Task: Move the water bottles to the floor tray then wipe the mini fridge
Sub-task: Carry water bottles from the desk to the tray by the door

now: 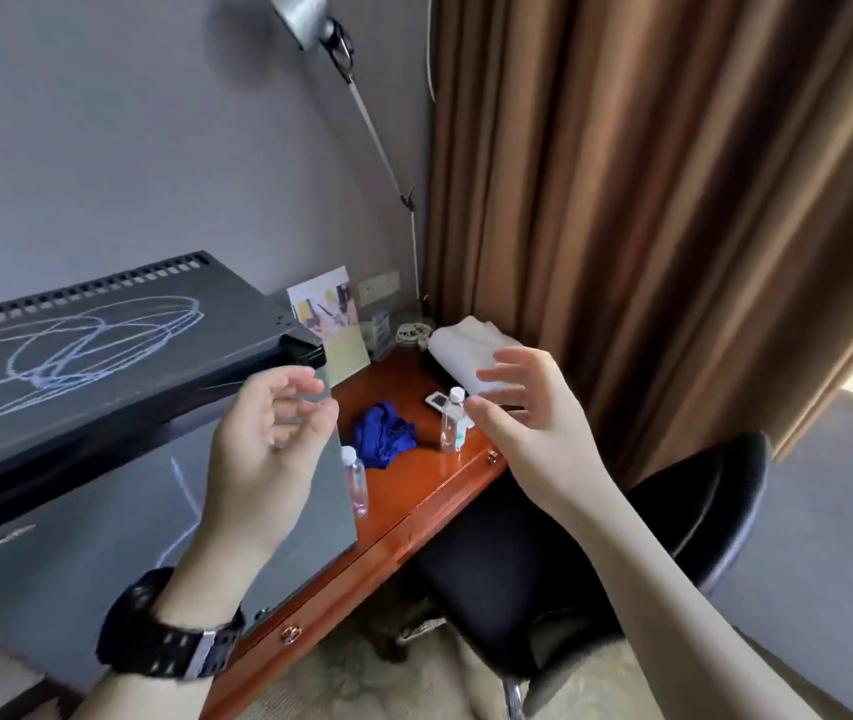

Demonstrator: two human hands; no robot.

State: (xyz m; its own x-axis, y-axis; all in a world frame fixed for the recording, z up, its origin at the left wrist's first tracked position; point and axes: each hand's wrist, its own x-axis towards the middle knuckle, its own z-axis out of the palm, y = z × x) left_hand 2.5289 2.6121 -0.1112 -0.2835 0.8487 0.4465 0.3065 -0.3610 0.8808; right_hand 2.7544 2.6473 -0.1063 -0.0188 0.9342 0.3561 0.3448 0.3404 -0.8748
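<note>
Far left, mini fridge (102,407), dark grey, chalk-like scribbles across its top and front, standing on the orange-brown worktop (414,475). In front of the fridge, left hand (263,449) raised, palm toward the camera, black watch (174,636) on the wrist, fingers (289,387) loosely curled and holding nothing. Just past the fridge's right edge, one small clear water bottle (355,480), white cap, upright on the worktop, partly hidden by the fridge side. Next along, a crumpled blue cloth (382,440) lying between the two bottles. Then a second water bottle (453,420), upright, just beside the right hand (533,407), touching or not hard to tell. Right hand open, fingers (504,377) spread wide, gripping nothing. Behind it, a rolled white towel (466,345) at the back of the worktop. Further right, black chair (673,511) tucked under, brown curtain (647,200) hanging behind.
</note>
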